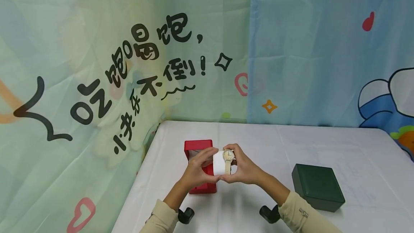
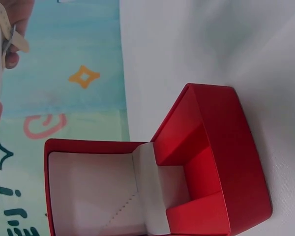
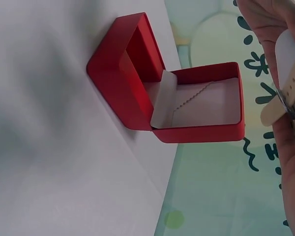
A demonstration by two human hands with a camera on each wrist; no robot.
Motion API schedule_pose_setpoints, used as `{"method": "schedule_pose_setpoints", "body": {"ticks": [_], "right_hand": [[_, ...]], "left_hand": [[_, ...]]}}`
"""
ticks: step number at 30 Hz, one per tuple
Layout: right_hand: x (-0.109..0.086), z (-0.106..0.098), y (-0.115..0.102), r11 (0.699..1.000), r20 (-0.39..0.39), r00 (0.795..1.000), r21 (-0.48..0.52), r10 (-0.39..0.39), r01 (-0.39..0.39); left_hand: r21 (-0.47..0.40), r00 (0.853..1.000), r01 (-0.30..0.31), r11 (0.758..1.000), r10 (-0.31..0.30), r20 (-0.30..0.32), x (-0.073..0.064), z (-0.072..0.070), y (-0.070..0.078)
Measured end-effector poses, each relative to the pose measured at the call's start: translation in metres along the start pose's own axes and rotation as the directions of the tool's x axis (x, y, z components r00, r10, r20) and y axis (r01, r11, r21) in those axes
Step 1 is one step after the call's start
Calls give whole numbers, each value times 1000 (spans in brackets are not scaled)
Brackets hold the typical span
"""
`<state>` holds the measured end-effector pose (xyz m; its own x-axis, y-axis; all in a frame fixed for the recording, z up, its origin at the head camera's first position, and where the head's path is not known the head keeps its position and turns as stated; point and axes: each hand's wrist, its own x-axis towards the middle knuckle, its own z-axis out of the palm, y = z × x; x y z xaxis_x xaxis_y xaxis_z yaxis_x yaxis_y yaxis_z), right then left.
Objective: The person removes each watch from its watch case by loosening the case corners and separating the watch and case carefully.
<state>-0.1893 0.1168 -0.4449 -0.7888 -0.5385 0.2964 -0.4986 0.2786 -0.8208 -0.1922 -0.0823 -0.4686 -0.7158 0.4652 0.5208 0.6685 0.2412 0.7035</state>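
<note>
Both hands hold up a white watch cushion [image 1: 218, 164] between them, above the table. Around it is strapped a wristwatch [image 1: 228, 155] with a round pale dial and a cream strap. My left hand [image 1: 199, 170] grips the cushion's left side, fingers above and thumb below. On the other side my right hand [image 1: 244, 168] grips the cushion next to the watch. The right wrist view shows the strap's holed end and buckle [image 3: 286, 104]. Behind and below the left hand a red box [image 2: 236, 157] stands on the table with its lid up, showing a pale lid lining [image 2: 96, 191].
A closed dark green box [image 1: 318, 186] sits to the right on the white-covered table [image 1: 258, 143]. Printed cloth curtains [image 1: 207, 17] hang along the back and left. Black wrist-worn devices [image 1: 186, 215] show below both forearms.
</note>
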Motion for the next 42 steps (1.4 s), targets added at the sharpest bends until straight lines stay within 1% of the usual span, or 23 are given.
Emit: {"method": "schedule_pose_setpoints", "body": {"ticks": [6,11,15,20,22,27,37,42], "right_hand": [[1,1,2,1000,-15,1000,12,-11,11],[2,-1,2,999,2,1000,-24,-24,24],[2,-2,-1,999,33,999,-34,4,-3],[2,-1,-3,997,69,995,-30,66,-64],[2,-2,-4,997,79,994,-31,79,-77],[2,-3,-5,996,105,991,-22,83,-81],[1,-6,-2,994,164,980,1,110,-112],[2,-8,-1,993,162,980,6,112,-115]], "left_hand": [[7,1000,3,1000,-3,0,1,-2,2],[15,1000,6,1000,-6,7,2,-3,2],[25,1000,-5,1000,4,17,2,-4,0],[35,1000,-5,999,4,30,1,-6,-1],[27,999,-5,1000,4,36,0,-7,-1],[-5,999,7,1000,-7,54,0,-9,-2],[-58,995,32,998,-27,97,-2,-14,-3],[-69,995,52,996,-45,89,-4,-14,-5]]}}
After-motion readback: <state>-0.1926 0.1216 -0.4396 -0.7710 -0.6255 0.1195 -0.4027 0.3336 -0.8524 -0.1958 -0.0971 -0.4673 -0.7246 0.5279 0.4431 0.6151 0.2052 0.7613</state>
